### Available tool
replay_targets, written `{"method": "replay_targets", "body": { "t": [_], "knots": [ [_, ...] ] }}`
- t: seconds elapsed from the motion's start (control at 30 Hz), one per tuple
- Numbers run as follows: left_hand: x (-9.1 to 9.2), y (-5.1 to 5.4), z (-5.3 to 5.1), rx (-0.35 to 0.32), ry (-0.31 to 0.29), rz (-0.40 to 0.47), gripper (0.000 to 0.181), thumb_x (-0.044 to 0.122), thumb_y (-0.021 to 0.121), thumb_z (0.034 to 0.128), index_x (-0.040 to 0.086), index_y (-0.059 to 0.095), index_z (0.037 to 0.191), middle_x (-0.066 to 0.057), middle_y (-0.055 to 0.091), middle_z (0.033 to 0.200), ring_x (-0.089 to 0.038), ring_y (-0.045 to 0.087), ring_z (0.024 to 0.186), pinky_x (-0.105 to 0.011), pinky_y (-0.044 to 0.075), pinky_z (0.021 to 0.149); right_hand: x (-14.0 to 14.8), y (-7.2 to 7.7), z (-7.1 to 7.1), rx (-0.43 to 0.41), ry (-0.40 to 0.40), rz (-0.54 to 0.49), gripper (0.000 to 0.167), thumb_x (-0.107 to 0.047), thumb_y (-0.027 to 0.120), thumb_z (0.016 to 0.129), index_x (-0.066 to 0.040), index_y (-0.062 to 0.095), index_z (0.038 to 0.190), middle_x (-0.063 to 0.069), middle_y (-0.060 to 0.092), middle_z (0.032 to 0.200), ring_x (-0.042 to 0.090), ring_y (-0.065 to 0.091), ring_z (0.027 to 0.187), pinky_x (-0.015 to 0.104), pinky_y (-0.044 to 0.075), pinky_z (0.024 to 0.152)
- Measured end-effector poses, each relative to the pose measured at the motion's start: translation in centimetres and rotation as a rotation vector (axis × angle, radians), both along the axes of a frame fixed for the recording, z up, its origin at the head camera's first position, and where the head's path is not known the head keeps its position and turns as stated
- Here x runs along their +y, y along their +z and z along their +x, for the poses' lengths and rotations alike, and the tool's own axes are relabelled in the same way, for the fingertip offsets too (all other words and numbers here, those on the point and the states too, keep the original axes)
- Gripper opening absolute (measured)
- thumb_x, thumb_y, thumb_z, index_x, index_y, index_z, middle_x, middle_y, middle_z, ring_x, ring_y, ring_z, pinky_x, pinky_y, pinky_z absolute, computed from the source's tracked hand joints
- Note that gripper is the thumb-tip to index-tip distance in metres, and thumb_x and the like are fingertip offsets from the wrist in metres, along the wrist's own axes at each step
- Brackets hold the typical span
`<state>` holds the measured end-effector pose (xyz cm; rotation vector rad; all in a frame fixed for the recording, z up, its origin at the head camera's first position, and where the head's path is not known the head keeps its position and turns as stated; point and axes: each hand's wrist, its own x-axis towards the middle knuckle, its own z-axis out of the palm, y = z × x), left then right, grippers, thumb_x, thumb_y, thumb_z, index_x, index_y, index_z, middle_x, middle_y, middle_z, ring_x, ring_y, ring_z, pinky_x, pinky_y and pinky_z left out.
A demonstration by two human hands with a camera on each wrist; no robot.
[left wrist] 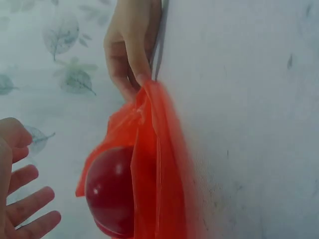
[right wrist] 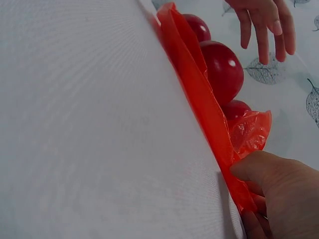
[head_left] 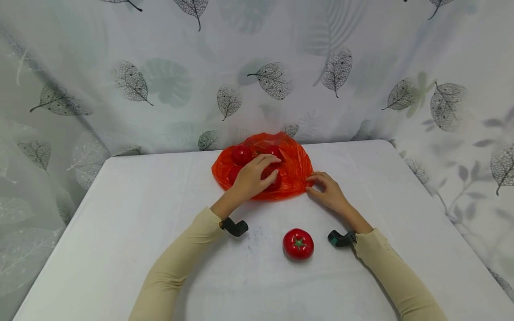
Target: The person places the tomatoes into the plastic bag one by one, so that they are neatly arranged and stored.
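Observation:
A red plastic bag (head_left: pixel 298 171) lies spread near the far edge of the table, with several red tomatoes (head_left: pixel 242 155) on it or in its opening. My right hand (head_left: pixel 327 191) pinches the bag's right edge between thumb and fingers, as the right wrist view also shows at the bag's rim (right wrist: pixel 199 99). Above the tomatoes is my left hand (head_left: pixel 254 177), its fingers spread and apart from them in the right wrist view. One more tomato (head_left: pixel 298 244), with a green star-shaped top, sits on the table in front of the bag, between the two forearms.
The table (head_left: pixel 120 214) wears a white cover. Behind it hangs a pale curtain (head_left: pixel 168 89) printed with leaves, close to the bag's far side. Each wrist carries a small black camera (head_left: pixel 234 227).

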<state>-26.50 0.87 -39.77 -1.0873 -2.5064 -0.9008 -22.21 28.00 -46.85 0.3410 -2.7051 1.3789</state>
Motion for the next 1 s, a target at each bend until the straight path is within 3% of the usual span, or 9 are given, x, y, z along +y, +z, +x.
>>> {"method": "replay_targets", "body": {
  "t": [0.27,0.57,0.73,1.0],
  "knots": [
    [0.5,0.4,1.9,0.101,-0.102,-0.008,0.038,0.025,0.073,0.0852,0.011,0.066,0.120,-0.006,0.065,0.123,-0.020,0.061,0.113,-0.031,0.051,0.096,0.1,-0.1,-0.1,0.028,0.004,0.002,0.031,-0.010,0.068,0.091,0.001,0.063,0.119,0.020,0.050,0.135,0.036,0.047,0.127,0.052,0.040,0.107],
    [0.8,-0.5,4.2,0.169,-0.258,-0.010,0.037,0.031,0.075,0.0817,0.013,0.070,0.113,0.000,0.069,0.112,-0.015,0.063,0.105,-0.024,0.051,0.093,0.2,0.0,-0.1,0.034,0.004,0.001,0.032,-0.011,0.069,0.090,0.001,0.063,0.120,0.020,0.051,0.135,0.037,0.047,0.127,0.052,0.040,0.106],
    [0.7,-1.2,5.1,0.119,-0.342,-0.074,0.042,0.036,0.076,0.0809,0.014,0.069,0.117,0.000,0.068,0.116,-0.013,0.062,0.108,-0.023,0.050,0.095,0.2,-0.1,-0.1,0.048,0.004,0.016,0.032,-0.011,0.069,0.090,0.001,0.063,0.119,0.020,0.051,0.134,0.037,0.047,0.126,0.053,0.039,0.107],
    [0.6,-1.9,6.5,-0.146,-0.587,-0.060,0.039,0.024,0.075,0.0860,0.009,0.065,0.120,-0.002,0.066,0.120,-0.010,0.057,0.117,-0.018,0.043,0.101,0.1,-0.2,-0.1,0.063,0.013,0.008,0.030,-0.009,0.069,0.089,0.001,0.064,0.117,0.020,0.053,0.131,0.036,0.048,0.125,0.053,0.039,0.107]
  ]
}}
